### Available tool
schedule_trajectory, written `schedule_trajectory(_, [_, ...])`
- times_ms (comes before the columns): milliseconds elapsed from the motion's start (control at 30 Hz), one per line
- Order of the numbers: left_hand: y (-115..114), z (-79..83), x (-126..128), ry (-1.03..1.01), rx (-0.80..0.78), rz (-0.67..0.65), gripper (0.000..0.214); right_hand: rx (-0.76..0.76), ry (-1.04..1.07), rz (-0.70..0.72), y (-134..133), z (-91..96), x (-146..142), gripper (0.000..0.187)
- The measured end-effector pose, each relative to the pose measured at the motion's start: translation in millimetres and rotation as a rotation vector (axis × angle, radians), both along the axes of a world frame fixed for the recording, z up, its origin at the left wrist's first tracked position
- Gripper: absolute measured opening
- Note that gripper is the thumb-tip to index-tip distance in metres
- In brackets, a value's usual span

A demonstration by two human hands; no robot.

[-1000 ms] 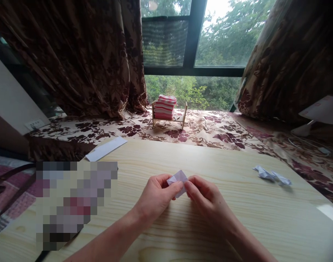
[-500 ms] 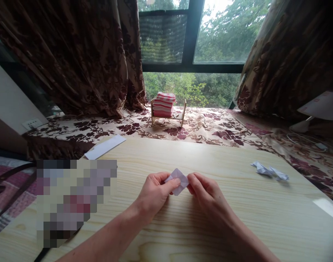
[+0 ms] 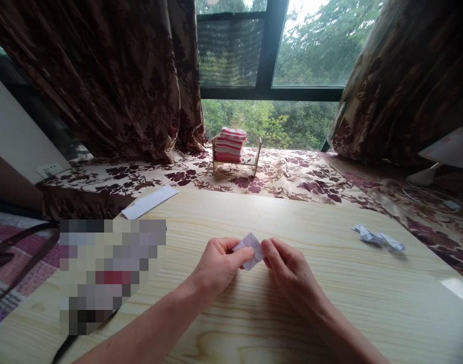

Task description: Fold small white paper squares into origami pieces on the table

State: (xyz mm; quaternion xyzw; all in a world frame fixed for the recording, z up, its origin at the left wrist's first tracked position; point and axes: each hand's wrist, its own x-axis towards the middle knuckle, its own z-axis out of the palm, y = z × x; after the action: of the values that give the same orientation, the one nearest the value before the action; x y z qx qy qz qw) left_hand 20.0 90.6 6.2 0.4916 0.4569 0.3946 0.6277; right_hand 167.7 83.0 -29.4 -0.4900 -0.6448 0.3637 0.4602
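The counter (image 3: 231,217) lies bare across a wide band in the middle of the frame, from its far edge down to the left hand (image 3: 216,268) and right hand (image 3: 288,270). These meet at lower centre, pinching a small folded paper (image 3: 250,250), and their forearms bar the bottom centre. To the right the wood is open out to the crumpled paper pieces (image 3: 378,238) near the right edge. At left a blurred-out patch (image 3: 110,273) fills the counter, and a white paper strip (image 3: 150,201) lies flat just above it. Beyond the far edge a small wooden rack (image 3: 258,154) stands on the patterned ledge (image 3: 292,177), with curtains (image 3: 113,76) hanging on either side.
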Motion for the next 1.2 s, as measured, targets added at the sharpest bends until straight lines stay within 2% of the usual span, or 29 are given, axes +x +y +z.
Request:
schedule_trajectory(200, [-3.0,-1.4,-2.0,0.036,0.052,-0.096,0.024,0.017,-0.033,0.059,-4.1,5.9,-3.3,0.037])
schedule_trajectory(300, [-3.5,-1.1,-1.5,0.016,0.055,-0.118,0.023,0.033,-0.013,0.031,-3.9,5.7,-2.7,0.037])
schedule_trajectory(467, [-1.6,2.5,-0.4,-0.015,0.009,-0.105,0.013,0.080,-0.024,-0.058,0.1,1.3,0.5,0.039])
schedule_trajectory(633, [-0.5,2.9,-0.3,0.008,0.023,-0.067,0.019,0.101,-0.045,-0.036,1.1,0.8,3.4,0.038])
schedule_trajectory(767, [0.9,1.1,-1.2,0.049,0.041,0.002,0.022,0.219,-0.085,-0.072,-1.1,11.5,10.1,0.019])
schedule_trajectory(833, [1.3,0.4,-2.1,0.060,0.058,0.018,0.023,0.323,-0.112,-0.044,-2.3,18.3,12.9,0.014])
schedule_trajectory(900, [1.3,-0.7,-3.1,0.064,0.076,0.004,0.021,0.362,-0.142,0.037,-2.9,22.9,13.7,0.014])
schedule_trajectory(1033, [0.8,-3.3,-4.4,0.064,0.099,-0.036,0.015,0.301,-0.185,0.128,-2.3,23.4,12.6,0.013])
schedule_trajectory(1200, [1.0,-2.2,-4.1,0.071,0.080,-0.020,0.016,0.309,-0.212,0.097,-2.7,19.0,18.7,0.020])
